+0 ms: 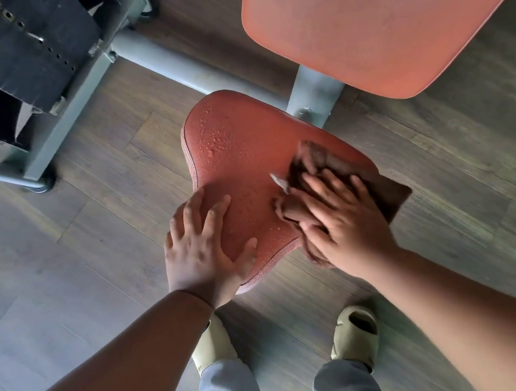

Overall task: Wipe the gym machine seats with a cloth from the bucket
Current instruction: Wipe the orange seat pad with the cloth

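Brown cloth (337, 167) under flat right hand (346, 217); left hand (202, 250), fingers spread, steadies wet seat (239, 152). Far-edge droplets easily missed.

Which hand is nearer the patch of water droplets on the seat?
Left. The left hand rests flat on the seat's near-left edge, below the droplets; the right hand presses the brown cloth at the right edge.

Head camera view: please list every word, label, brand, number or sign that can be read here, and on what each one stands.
None can be read.
seat: water drops only, no print.
backrest pad: plain.
cloth: a small pale tag at its edge, too blurred to read.
weight stack: holes and a pin, no legible numbers.
sandals: no visible brand.
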The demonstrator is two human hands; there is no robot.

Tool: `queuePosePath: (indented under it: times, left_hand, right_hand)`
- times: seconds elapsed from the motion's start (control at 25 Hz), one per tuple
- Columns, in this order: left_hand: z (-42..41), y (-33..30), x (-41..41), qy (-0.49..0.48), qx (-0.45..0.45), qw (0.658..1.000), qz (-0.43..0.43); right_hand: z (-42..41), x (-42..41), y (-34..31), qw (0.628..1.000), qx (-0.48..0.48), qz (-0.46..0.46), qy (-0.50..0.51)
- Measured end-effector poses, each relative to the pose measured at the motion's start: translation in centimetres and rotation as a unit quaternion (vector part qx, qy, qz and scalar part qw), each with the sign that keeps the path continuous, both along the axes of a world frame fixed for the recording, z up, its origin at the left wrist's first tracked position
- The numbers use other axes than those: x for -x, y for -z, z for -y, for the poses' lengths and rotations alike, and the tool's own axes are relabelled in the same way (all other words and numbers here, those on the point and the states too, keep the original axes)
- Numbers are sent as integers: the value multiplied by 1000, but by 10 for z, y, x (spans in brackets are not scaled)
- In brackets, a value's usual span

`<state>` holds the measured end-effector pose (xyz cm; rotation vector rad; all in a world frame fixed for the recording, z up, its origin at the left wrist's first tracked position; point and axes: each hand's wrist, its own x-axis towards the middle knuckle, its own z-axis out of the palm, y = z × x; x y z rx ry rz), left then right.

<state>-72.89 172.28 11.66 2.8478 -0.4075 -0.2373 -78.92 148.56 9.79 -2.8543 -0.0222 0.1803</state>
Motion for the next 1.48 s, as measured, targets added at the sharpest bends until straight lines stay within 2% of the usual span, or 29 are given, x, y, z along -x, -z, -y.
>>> queuePosePath:
  times: [0.08, 0.2, 0.24, 0.32, 0.44, 0.48, 0.52, 0.6, 0.68, 0.72, 0.8, 0.88, 0.96, 1.04, 1.12, 1.16, 1.24, 1.32, 1.36, 1.4, 1.48]
  left_hand:
    - [-1, 1, -1, -3, 3, 1000, 6]
    - [0, 2, 1, -4, 3, 1000, 9]
    - [0, 2, 0, -3, 6, 1000, 10]
    - [-1, 2, -2, 0, 6, 1000, 8]
    - [-1, 2, -2, 3, 2, 1000, 2]
    - [-1, 3, -2, 4, 4, 1000, 3]
    - [-1, 3, -2, 4, 9, 1000, 6]
    - [-1, 4, -2, 5, 9, 1000, 9]
    - [-1, 4, -2, 8, 6, 1000, 7]
    - [-2, 5, -2, 8, 9, 1000, 6]
    - [-3, 5, -2, 5, 8, 1000, 8]
    - [-2, 3, -3, 4, 8, 1000, -2]
    - [-1, 2, -4, 4, 9, 1000, -11]
    - [-2, 2, -3, 3, 14, 1000, -14]
    - [-2, 3, -2, 1, 21, 1000, -9]
    - [-2, 4, -2, 1, 23, 1000, -7]
    - [-2, 3, -2, -1, 23, 1000, -3]
    - [-2, 2, -3, -2, 24, 1000, -1]
    - [-1, 2, -3, -3, 25, 1000, -2]
    - [-1, 2, -3, -5, 27, 1000, -3]
    - [-1, 2, -2, -10, 31, 999, -4]
  right_hand:
    - [26, -1, 5, 999, 15, -22, 24]
    - [30, -79, 14, 985, 22, -72, 157]
    - [15, -109, 13, 981, 9, -87, 173]
    - [-16, -137, 9, 989, -6, -78, 125]
    - [-14, -97, 7, 998, -17, -7, -53]
    - [0, -82, 8, 997, -4, -6, -80]
    - [15, -82, 9, 997, 5, -13, -73]
    - [25, -117, 13, 998, -7, -51, 26]
    - [-6, -169, 16, 987, -24, -84, 136]
    - [-30, -186, 14, 984, -18, -98, 146]
    - [-57, -189, 9, 996, -18, -77, 39]
    - [-42, -156, 6, 992, -29, -31, -118]
    - [-7, -130, 5, 982, -24, -19, -188]
    - [8, -147, 10, 994, -28, -44, -93]
    - [-21, -188, 16, 994, -28, -80, 63]
    - [-43, -205, 13, 991, -23, -94, 88]
    - [-70, -217, 8, 996, -20, -81, 2]
    - [-57, -197, 7, 988, -33, -55, -142]
    - [-40, -185, 8, 982, -37, -49, -180]
    - [-24, -179, 12, 983, -32, -41, -174]
    - [-12, -195, 18, 996, -34, -51, -59]
